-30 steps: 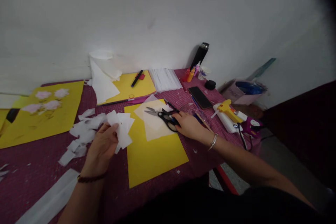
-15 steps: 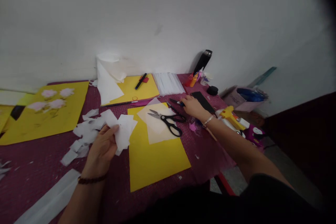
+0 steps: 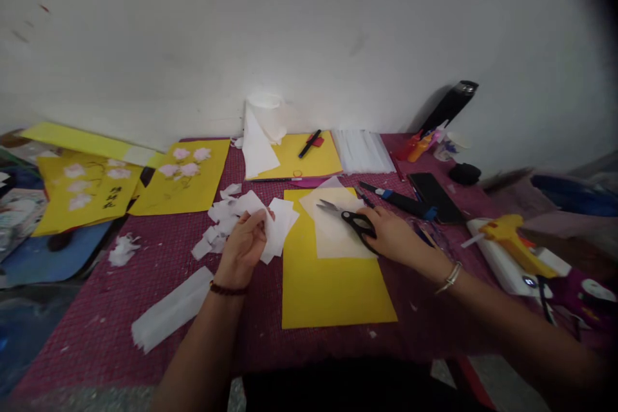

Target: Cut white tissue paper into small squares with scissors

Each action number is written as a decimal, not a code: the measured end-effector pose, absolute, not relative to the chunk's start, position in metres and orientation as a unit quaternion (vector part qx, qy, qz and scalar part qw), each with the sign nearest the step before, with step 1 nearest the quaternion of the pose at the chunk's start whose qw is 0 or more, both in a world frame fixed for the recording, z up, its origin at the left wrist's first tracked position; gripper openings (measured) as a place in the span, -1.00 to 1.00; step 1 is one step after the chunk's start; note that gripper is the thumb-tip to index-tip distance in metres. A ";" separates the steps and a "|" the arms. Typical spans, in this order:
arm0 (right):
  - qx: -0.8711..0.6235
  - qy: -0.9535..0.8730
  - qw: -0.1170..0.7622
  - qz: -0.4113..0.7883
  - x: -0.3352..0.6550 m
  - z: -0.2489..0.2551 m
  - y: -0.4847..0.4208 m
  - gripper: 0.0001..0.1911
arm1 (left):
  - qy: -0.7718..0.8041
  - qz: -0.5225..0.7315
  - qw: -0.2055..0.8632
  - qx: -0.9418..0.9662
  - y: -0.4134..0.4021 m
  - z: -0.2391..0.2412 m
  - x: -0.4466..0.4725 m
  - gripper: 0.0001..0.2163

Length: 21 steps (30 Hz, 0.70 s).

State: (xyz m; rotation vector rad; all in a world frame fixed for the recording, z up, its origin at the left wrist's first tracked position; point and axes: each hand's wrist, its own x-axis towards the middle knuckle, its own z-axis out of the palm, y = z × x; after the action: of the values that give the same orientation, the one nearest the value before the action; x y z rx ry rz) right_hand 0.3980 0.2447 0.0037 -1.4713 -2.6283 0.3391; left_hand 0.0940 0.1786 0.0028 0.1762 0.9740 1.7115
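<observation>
My left hand (image 3: 244, 248) pinches a fan of white paper squares (image 3: 277, 225) just above the maroon table mat (image 3: 145, 257). More white paper scraps (image 3: 219, 219) lie behind it. My right hand (image 3: 393, 235) rests on the black handles of the scissors (image 3: 345, 215), which lie on a pale paper sheet (image 3: 338, 232) atop a yellow card sheet (image 3: 331, 270). The blades point left and are slightly apart. Fingers curl over the handles.
Yellow cards with pink paper flowers (image 3: 186, 170) lie at the left. A white paper strip (image 3: 171, 309) is near the front. A phone (image 3: 434, 196), a pen (image 3: 391, 196), a yellow glue gun (image 3: 514, 244), small bottles (image 3: 420, 145) and a black flask (image 3: 449, 106) stand at the right. Another yellow card (image 3: 294, 154) lies by the wall.
My right hand came back from near the phone and pens to the scissors' handles. The camera view swung left. My left hand still holds the white squares.
</observation>
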 end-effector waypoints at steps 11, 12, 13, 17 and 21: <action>-0.279 -0.654 0.191 0.676 0.395 0.018 0.202 -0.29 | 0.419 0.724 0.541 0.088 0.176 0.008 0.092 -0.82; -0.243 -0.630 0.196 0.711 0.395 0.013 0.199 -0.27 | 0.411 0.730 0.541 0.074 0.176 0.007 0.092 -0.83; -0.207 -0.596 0.202 0.749 0.394 0.008 0.196 -0.27 | 0.404 0.737 0.539 0.059 0.176 0.006 0.092 -0.84; -0.110 -0.469 0.198 0.854 0.386 -0.010 0.189 -0.35 | 0.406 0.746 0.528 -0.014 0.177 0.010 0.088 -0.88; -0.111 -0.443 0.175 0.872 0.379 -0.015 0.182 -0.35 | 0.422 0.741 0.520 -0.056 0.175 0.020 0.082 -0.86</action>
State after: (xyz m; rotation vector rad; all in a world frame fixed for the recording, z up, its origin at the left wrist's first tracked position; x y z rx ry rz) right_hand 0.3789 0.1825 -0.0150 -0.3158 -1.2547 2.4721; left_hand 0.0818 0.1755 0.0202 -0.1336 1.0114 1.7768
